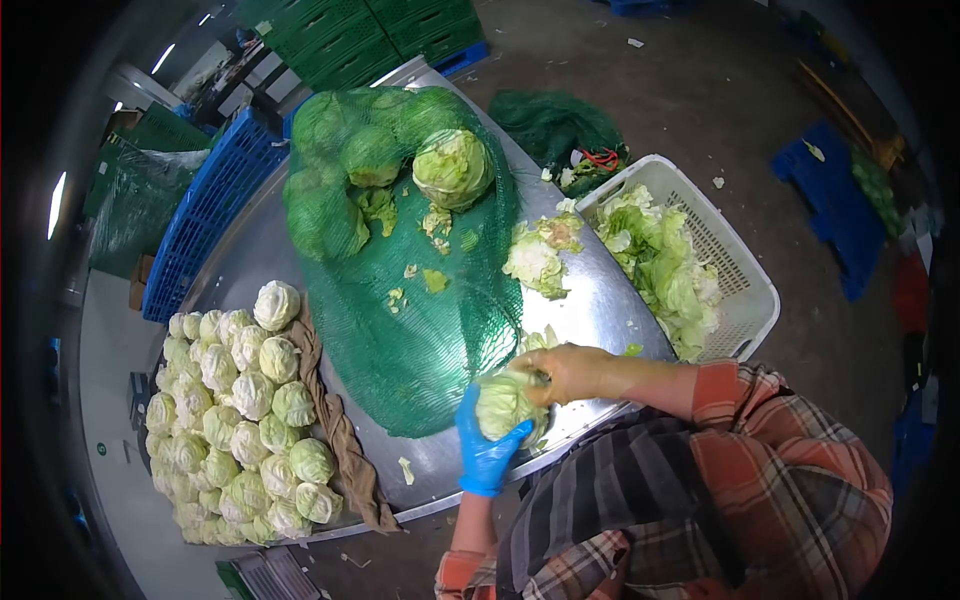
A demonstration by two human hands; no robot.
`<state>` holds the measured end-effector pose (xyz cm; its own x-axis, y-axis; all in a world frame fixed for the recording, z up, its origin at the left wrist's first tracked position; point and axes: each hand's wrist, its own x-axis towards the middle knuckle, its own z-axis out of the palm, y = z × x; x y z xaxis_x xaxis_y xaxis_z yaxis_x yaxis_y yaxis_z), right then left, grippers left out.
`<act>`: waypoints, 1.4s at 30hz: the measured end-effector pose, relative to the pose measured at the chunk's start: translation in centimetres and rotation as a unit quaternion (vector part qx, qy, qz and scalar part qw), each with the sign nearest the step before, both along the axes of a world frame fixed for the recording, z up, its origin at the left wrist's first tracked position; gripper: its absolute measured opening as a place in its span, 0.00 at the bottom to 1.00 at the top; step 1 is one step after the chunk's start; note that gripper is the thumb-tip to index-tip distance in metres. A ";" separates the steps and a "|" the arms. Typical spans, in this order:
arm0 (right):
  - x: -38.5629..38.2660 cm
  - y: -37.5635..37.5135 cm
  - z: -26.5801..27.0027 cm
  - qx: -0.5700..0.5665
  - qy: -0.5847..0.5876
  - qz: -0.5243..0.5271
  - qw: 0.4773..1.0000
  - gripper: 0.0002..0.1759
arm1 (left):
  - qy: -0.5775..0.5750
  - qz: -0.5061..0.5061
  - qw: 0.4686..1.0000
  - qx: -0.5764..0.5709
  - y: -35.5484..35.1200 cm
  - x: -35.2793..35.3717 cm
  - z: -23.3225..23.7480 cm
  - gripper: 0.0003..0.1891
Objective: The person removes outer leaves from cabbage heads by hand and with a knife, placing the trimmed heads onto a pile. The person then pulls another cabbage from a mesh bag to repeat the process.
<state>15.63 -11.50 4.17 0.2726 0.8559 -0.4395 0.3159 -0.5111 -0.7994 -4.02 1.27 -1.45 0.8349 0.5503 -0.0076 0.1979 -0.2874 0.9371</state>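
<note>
A pale green cabbage [504,405] is held low over the near edge of the metal table, between both hands. My left hand [487,452], in a blue glove, cups it from the left and below, thumb across its near side. My right hand [566,374] grips its upper right side with curled fingers; the fingertips are partly hidden. Just behind that hand lie some loose leaves [538,341]. Further back, a green mesh sack [400,330] is spread on the table, with several cabbages under its netting and one cabbage [452,170] on top at its mouth.
Trimmed cabbages [240,400] are piled at the left, beside a rolled brown cloth [335,440]. A white crate [757,300] of discarded leaves stands to the right. Torn leaves [538,258] lie on the metal table [600,310]. Green crates [345,45] and a blue pallet [215,205] stand behind.
</note>
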 end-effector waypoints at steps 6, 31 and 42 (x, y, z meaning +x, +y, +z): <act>2.3 -2.7 -5.8 -0.018 0.206 -0.223 0.953 0.26 | -0.053 0.026 0.942 -0.332 1.1 -1.0 1.2 0.48; 1.7 -3.7 2.2 0.124 -0.034 -0.181 0.975 0.42 | -0.183 0.137 0.816 -0.531 -0.8 3.8 1.8 0.35; 1.6 -3.7 3.5 0.180 0.432 -0.226 0.854 0.13 | 0.065 -0.049 0.978 0.190 -0.5 4.0 -0.4 0.31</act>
